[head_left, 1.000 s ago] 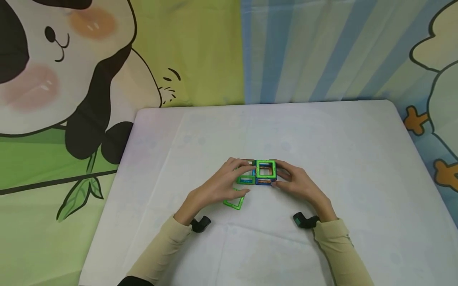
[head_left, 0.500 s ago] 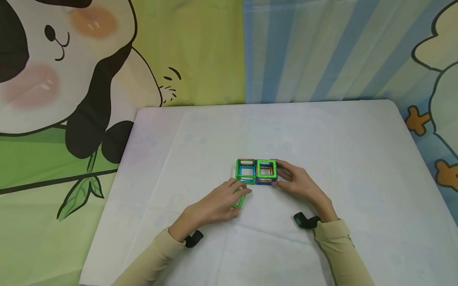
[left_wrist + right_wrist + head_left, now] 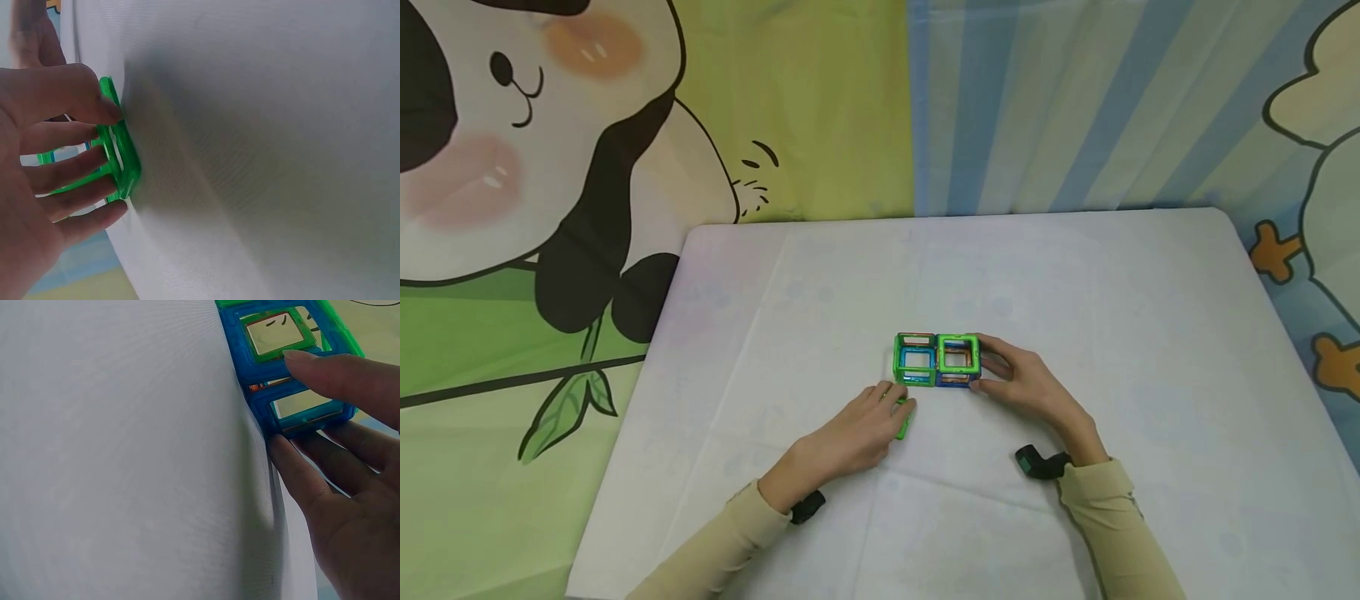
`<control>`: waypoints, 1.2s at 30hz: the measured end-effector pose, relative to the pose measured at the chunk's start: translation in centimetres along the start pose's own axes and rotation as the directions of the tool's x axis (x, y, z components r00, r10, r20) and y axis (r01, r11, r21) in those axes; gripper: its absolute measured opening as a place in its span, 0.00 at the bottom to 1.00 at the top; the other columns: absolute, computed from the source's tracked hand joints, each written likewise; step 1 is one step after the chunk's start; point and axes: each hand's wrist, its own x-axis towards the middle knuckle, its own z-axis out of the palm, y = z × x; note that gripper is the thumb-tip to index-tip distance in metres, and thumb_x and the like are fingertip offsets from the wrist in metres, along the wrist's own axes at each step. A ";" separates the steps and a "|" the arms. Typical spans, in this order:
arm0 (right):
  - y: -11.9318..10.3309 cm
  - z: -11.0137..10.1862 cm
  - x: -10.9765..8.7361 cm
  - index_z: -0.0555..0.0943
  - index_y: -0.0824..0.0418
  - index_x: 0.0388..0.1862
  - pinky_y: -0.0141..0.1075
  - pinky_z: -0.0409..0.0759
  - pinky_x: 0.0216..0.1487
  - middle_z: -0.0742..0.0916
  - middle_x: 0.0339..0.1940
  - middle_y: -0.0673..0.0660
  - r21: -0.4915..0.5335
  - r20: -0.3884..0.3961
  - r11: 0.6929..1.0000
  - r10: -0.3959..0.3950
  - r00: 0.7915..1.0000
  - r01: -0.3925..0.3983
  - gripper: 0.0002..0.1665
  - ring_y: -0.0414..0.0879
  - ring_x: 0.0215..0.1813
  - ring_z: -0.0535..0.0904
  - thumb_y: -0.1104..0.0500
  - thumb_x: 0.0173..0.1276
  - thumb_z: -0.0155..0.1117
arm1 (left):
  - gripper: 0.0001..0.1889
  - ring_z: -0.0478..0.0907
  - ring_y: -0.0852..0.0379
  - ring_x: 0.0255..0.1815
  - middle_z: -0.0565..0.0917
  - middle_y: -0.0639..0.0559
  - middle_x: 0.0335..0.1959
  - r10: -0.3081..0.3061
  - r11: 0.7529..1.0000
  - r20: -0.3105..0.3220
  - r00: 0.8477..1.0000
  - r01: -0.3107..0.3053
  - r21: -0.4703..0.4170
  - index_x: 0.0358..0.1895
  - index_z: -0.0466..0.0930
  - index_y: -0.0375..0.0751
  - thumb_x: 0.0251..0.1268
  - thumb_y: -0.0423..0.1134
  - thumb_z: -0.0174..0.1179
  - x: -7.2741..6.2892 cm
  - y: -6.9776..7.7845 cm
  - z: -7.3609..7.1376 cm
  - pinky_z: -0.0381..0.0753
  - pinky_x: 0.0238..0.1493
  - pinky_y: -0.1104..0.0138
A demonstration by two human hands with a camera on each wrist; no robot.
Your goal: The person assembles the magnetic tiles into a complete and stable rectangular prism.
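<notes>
A two-cube block of magnetic tiles (image 3: 958, 339) sits mid-table, its frames green and blue. The right-hand cube has a green square on top; the left-hand cube is open above. My right hand (image 3: 1030, 379) holds the block's right end, with the thumb on a blue tile (image 3: 239, 350) in the right wrist view and the fingers around the side. Just in front of the block, my left hand (image 3: 848, 433) pinches a loose green square magnetic tile (image 3: 128, 153) between thumb and fingers. That tile is tilted up on edge and partly hidden by the fingers.
A white cloth covers the table (image 3: 1112, 317), with a slight crease in front of the hands. Behind it hangs a printed backdrop (image 3: 820, 108) with cartoon animals. A black wrist camera (image 3: 1041, 462) sits at the right cuff.
My left hand has drawn back from the block's left cube toward the front and taken hold of the loose green tile, tipping it up. The right hand has stayed in place.
</notes>
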 end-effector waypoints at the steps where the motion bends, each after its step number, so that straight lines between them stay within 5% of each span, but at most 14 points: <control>1: 0.0 0.0 0.0 0.63 0.64 0.80 0.50 0.75 0.69 0.70 0.78 0.69 0.000 -0.001 1.000 0.001 1.000 -0.001 0.46 0.62 0.73 0.74 0.62 0.67 0.73 | 0.28 0.71 0.48 0.62 0.74 0.43 0.64 -0.001 1.000 0.003 1.000 0.001 -0.004 0.67 0.74 0.36 0.64 0.35 0.68 0.0 0.0 0.0 0.76 0.63 0.60; 6: -0.1 -0.1 0.0 0.63 0.64 0.80 0.51 0.75 0.68 0.70 0.78 0.69 -0.006 -0.008 1.000 0.003 1.000 -0.003 0.46 0.63 0.72 0.74 0.64 0.66 0.73 | 0.25 0.71 0.50 0.57 0.75 0.42 0.61 -0.001 0.999 -0.014 1.000 0.000 -0.034 0.65 0.75 0.32 0.64 0.32 0.64 0.1 -0.3 0.0 0.77 0.60 0.62; 10: -0.1 -0.1 0.1 0.63 0.65 0.80 0.51 0.75 0.69 0.69 0.78 0.70 -0.017 -0.006 1.000 0.005 1.000 -0.005 0.46 0.63 0.72 0.74 0.64 0.66 0.73 | 0.28 0.70 0.51 0.56 0.74 0.43 0.60 -0.009 0.987 -0.038 0.999 0.003 -0.159 0.65 0.74 0.33 0.60 0.33 0.64 0.2 -0.6 -0.4 0.77 0.57 0.64; 15: 0.0 -0.2 0.1 0.63 0.64 0.80 0.51 0.74 0.69 0.70 0.78 0.69 -0.018 -0.013 1.000 0.015 1.000 -0.015 0.47 0.63 0.73 0.74 0.64 0.66 0.73 | 0.32 0.69 0.53 0.58 0.72 0.45 0.61 -0.040 0.924 -0.146 0.988 -0.019 -0.383 0.68 0.72 0.35 0.57 0.34 0.67 0.7 -1.1 -2.1 0.78 0.53 0.65; 18: 0.1 -0.1 0.1 0.63 0.64 0.80 0.51 0.74 0.69 0.70 0.78 0.69 -0.011 -0.011 1.000 0.013 1.000 -0.013 0.46 0.63 0.73 0.73 0.64 0.66 0.73 | 0.33 0.69 0.52 0.59 0.71 0.44 0.62 -0.059 0.895 -0.198 0.979 -0.036 -0.444 0.69 0.71 0.34 0.58 0.34 0.67 0.9 -1.5 -3.1 0.78 0.52 0.64; 29: 0.1 0.0 0.1 0.63 0.64 0.80 0.52 0.74 0.70 0.69 0.78 0.69 -0.015 -0.004 1.000 0.014 1.000 -0.014 0.46 0.63 0.73 0.73 0.63 0.66 0.73 | 0.33 0.68 0.51 0.62 0.72 0.45 0.64 -0.090 0.873 -0.287 0.954 -0.063 -0.484 0.69 0.72 0.33 0.59 0.32 0.69 2.5 -3.6 -4.5 0.78 0.59 0.62; 36: 0.0 -0.1 0.1 0.63 0.63 0.80 0.52 0.74 0.70 0.69 0.79 0.68 -0.016 -0.001 1.000 0.000 1.000 0.000 0.46 0.62 0.72 0.74 0.63 0.66 0.73 | 0.32 0.67 0.51 0.63 0.72 0.45 0.63 -0.120 0.837 -0.235 0.965 -0.029 -0.547 0.69 0.74 0.35 0.59 0.33 0.71 4.2 -4.8 -4.0 0.76 0.62 0.59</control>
